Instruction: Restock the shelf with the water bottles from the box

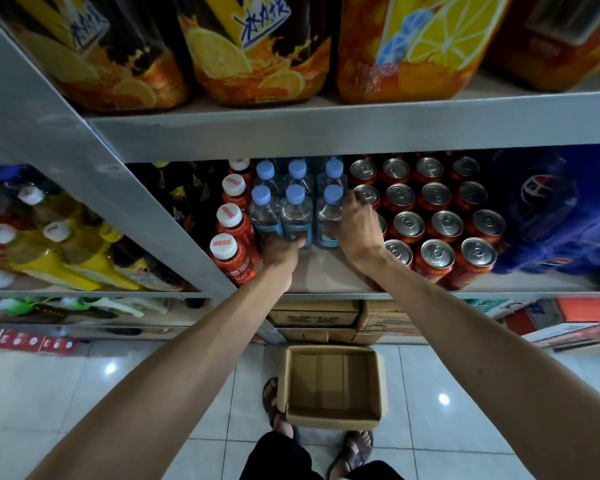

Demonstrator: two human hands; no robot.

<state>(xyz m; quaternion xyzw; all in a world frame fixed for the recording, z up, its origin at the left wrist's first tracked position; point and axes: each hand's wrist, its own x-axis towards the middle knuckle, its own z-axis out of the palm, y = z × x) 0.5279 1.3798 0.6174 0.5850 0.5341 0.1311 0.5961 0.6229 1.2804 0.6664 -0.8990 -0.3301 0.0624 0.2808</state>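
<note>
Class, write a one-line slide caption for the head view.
Restocking: left hand and right hand grip blue-capped water bottles on the shelf, between red bottles and cans; the cardboard box is empty.

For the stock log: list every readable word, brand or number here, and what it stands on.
"冰力": blue characters on the large orange-drink bottle; the characters after these are unclear.
Round Pepsi-style emblem on the blue multipack; its wording is blurred.
Red print on the white caps of the red bottles: blurred.
Labels of the water bottles: too small to read.
Print on the cartons below: blurred.
</note>
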